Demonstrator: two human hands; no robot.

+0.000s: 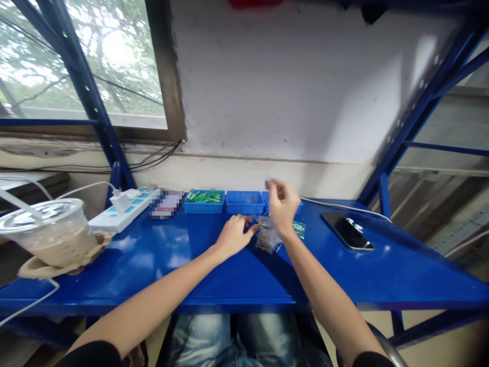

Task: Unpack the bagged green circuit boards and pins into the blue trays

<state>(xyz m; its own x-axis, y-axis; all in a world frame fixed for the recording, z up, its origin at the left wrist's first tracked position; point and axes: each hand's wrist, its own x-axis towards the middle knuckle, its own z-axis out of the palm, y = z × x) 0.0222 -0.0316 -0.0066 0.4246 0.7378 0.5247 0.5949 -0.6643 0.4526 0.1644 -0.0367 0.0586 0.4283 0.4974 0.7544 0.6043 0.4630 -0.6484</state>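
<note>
My left hand (236,234) rests low over the table, its fingers curved and spread at the left edge of a clear plastic bag (267,235) of small parts. Raised above the bag, my right hand (283,203) is pinched on a small dark item (268,182) too blurred to name. Behind the hands stand a blue bin of green pieces (205,200), a middle blue bin (244,202) with a few small bits, and a third bin (266,200) partly hidden by my right hand. A small green packet (299,229) lies right of my right wrist.
On the blue table (214,280), a phone (347,232) with white earbuds (354,225) lies to the right. At the left are an iced drink cup (57,232), a white power strip (124,210) with cables, and a pixelated item (166,205).
</note>
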